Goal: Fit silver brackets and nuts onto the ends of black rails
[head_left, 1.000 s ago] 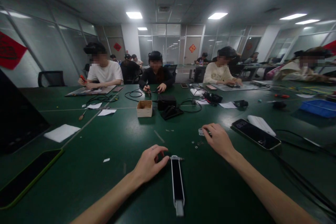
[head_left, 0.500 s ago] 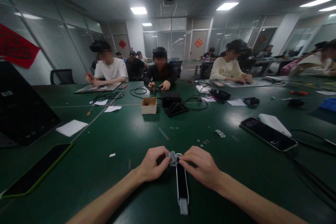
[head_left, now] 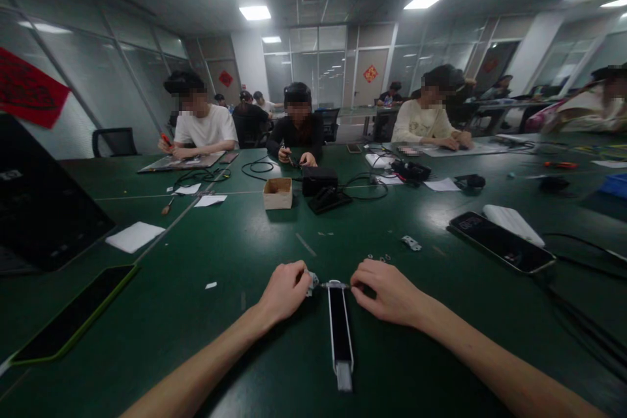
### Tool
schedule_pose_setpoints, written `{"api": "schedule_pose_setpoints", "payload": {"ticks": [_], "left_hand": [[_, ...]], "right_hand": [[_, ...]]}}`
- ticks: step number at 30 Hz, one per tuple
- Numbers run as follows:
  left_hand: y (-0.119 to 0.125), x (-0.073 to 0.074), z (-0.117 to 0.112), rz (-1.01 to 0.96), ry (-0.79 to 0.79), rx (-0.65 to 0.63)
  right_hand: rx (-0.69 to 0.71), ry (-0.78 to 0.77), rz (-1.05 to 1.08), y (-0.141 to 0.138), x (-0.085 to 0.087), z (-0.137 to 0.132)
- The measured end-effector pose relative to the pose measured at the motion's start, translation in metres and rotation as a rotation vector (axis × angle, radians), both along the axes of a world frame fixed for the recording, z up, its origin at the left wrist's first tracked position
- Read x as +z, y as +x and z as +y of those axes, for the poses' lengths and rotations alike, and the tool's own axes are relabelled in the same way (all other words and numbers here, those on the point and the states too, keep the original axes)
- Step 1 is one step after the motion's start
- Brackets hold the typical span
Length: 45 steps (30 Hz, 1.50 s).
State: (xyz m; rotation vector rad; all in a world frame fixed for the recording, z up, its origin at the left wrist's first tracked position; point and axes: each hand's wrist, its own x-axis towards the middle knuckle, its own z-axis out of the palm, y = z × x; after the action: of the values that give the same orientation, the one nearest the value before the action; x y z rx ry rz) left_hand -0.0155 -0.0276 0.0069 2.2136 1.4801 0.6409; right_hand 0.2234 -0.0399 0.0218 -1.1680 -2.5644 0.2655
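**Head-worn view, looking forward and down at a green workbench (head_left: 196, 330).** A long black bar with a pale metal frame (head_left: 339, 333) lies lengthwise on the bench at 6 o'clock from the view's centre, its far end crossed by a thin metal rod (head_left: 336, 285). The left hand (head_left: 283, 292) sits at the bar's 9 o'clock, curled, its fingertips pinching a small grey metal fitting (head_left: 311, 283) at the rod's left end. The right hand (head_left: 386, 287) sits at the bar's 3 o'clock, its fingers (head_left: 360, 290) closed in at the rod's right end; the fingers hide the contact, so a firm grip cannot be told.

Tiny metal rings (head_left: 378, 258) lie at the bar's 1 o'clock, and a small metal plate (head_left: 411, 243) lies farther out in the same direction. A smartphone (head_left: 502, 241) lies at 2 o'clock, beside a folded white sheet (head_left: 512, 222). A green-edged tablet (head_left: 73, 313) lies at 9 o'clock. A cardboard box (head_left: 277, 193) and a black case (head_left: 319, 181) stand near 12 o'clock. Beyond them, co-workers (head_left: 298, 124) sit working at the bench.
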Motion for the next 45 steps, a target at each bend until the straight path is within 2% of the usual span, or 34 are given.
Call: {"api": "schedule_pose_setpoints", "payload": {"ticks": [12,16,26,35,40,45], "left_hand": [[0.0053,0.0035,-0.0051,0.178,0.052,0.028],[0.0054,0.0030,-0.0041,0.152,0.052,0.044],[0.0015,0.0065,-0.0026,-0.049,-0.067,0.004],[0.0045,0.0016,-0.0025,0.056,-0.020,0.040],[0.0032,-0.0020,-0.0017,0.085,0.003,0.002],[0.0039,0.0039,-0.0041,0.047,-0.013,-0.048]], "right_hand": [[-0.009,-0.064,-0.036,-0.0036,0.0002,-0.0017],[0.000,-0.055,-0.051,-0.0029,-0.0024,-0.0010],[-0.014,-0.107,-0.070,-0.0042,-0.0008,-0.0012],[0.014,-0.104,-0.077,-0.0031,-0.0022,-0.0014],[0.033,-0.076,-0.076,-0.0034,-0.0027,-0.0002],[0.027,-0.089,-0.066,-0.0028,-0.0042,-0.0004]]}}
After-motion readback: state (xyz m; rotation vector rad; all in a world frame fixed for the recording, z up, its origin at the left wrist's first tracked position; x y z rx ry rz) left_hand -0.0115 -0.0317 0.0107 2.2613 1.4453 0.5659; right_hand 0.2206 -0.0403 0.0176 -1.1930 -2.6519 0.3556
